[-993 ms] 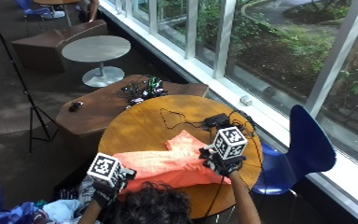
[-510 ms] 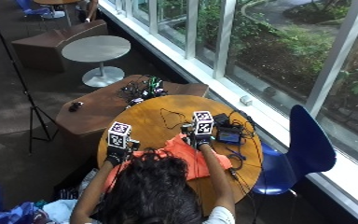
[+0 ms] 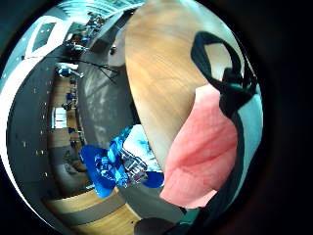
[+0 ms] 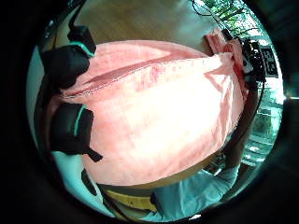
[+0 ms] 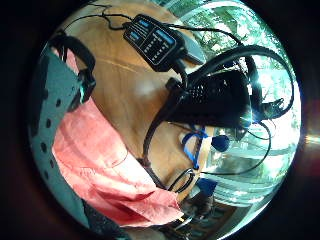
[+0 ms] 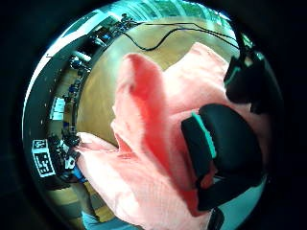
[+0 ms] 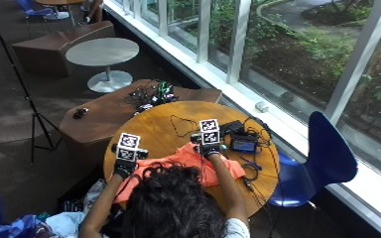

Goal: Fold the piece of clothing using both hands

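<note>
Orange shirt bunched near the round table's front edge, left hand and right hand each pinching a fold of fabric.

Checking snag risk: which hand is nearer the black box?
Right. The right hand holds the garment just beside the black box; the left hand is at the garment's far edge.

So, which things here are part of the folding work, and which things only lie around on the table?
Part of the job:
- orange garment
- left hand, gripping its edge
- right hand, gripping its edge

Only lying about:
- black device and controller with cables
- round wooden table itself
</note>
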### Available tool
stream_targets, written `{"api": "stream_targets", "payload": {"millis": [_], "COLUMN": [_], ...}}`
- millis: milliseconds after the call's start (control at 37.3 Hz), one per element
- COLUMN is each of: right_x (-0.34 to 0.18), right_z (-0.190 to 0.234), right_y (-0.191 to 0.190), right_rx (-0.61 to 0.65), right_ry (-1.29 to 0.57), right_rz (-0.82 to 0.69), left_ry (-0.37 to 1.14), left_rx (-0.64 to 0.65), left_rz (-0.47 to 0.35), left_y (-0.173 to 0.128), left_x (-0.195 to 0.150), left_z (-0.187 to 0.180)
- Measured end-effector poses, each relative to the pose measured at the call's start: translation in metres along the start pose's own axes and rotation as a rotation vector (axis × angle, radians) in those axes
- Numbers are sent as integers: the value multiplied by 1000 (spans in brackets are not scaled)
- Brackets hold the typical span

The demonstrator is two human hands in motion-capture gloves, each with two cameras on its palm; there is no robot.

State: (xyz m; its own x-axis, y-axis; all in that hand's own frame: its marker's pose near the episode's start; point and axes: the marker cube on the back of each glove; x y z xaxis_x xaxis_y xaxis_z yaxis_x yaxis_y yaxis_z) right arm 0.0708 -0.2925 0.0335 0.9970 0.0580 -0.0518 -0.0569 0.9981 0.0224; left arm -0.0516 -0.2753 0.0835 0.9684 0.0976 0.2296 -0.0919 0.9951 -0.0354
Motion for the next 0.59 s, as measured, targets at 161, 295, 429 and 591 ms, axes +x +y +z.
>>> {"api": "stream_targets", "payload": {"millis": [161, 295, 429, 591], "right_x": [39, 63, 83, 99], "right_z": [16, 4, 8, 24], "right_y": [5, 64, 131, 173], "right_rx": [117, 212, 233, 132], "right_ry": [-84, -186, -297, -195], "right_rz": [118, 239, 389, 563], "left_ry": [-152, -109, -24, -14], "left_rx": [261, 326, 306, 161], "left_rz": [-61, -39, -16, -9], "left_y": [36, 58, 84, 94], "left_x": [-1, 11, 30, 40], "left_z": [-29, -24, -15, 5]}}
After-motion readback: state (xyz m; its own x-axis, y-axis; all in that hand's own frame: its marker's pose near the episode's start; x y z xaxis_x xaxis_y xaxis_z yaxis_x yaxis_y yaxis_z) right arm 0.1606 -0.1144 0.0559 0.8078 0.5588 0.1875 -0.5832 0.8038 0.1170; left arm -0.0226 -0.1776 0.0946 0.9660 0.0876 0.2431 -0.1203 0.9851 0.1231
